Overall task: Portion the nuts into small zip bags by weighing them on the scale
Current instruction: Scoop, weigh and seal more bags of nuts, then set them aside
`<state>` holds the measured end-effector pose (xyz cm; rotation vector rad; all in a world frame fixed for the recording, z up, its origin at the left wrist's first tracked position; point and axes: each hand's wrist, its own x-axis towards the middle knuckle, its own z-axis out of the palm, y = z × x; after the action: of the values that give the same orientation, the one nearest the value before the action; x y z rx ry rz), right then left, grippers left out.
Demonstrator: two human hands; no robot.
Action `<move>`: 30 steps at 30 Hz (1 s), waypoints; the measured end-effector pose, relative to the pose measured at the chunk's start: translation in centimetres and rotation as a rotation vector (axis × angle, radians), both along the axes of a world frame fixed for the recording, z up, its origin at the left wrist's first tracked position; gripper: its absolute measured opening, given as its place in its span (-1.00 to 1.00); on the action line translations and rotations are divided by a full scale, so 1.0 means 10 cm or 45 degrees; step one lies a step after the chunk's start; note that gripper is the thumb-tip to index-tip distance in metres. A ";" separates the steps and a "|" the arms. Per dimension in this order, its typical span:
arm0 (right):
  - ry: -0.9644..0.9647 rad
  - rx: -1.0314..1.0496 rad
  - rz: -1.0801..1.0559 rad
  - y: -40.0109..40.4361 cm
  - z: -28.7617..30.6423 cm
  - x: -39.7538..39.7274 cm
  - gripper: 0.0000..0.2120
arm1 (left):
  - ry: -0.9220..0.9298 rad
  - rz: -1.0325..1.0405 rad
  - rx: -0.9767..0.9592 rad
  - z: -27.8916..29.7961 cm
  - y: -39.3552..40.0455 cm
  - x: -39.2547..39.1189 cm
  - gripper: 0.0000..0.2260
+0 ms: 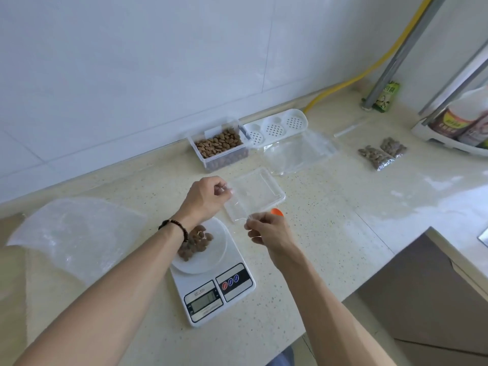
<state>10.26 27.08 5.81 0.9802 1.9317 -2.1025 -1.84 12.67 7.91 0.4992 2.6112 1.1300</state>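
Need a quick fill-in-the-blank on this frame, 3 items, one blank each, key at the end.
1. The loose nuts being weighed lie on the ____.
2. Both hands, left hand and right hand, pinch one clear ____.
3. The filled nut bags lying on the counter number ____.
Missing words: scale; zip bag; two

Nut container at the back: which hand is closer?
Left. The left hand is just in front of the nut container, pinching the small clear bag; the right hand is farther toward the counter's front, beside the scale.
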 end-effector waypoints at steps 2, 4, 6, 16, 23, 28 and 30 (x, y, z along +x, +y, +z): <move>0.058 -0.034 0.003 -0.04 0.15 -0.08 -0.94 | -0.005 0.073 0.125 0.17 -0.11 -0.03 -0.80; 0.117 -0.054 0.015 -0.09 0.33 -0.15 -0.93 | -0.033 0.120 0.246 0.34 -0.23 -0.04 -0.74; 0.189 -0.066 0.032 -0.15 0.51 -0.19 -0.92 | -0.054 0.156 0.358 0.52 -0.34 -0.01 -0.71; 0.478 0.345 0.105 -0.37 1.22 -0.28 -0.81 | 0.004 0.091 0.589 1.19 -0.67 0.19 -0.73; 0.577 0.372 0.071 -0.44 1.45 -0.22 -0.87 | 0.141 0.059 0.611 1.40 -0.73 0.29 -0.80; 0.603 0.486 0.163 -0.53 1.52 -0.19 -0.82 | 0.217 0.005 0.630 1.39 -0.74 0.38 -0.76; 0.581 0.663 0.171 -0.54 1.54 -0.19 -0.80 | 0.207 0.000 0.666 1.38 -0.75 0.39 -0.76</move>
<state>8.37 21.65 21.24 0.4174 2.7695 -1.9035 2.07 5.21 21.70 0.7165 2.4212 1.8522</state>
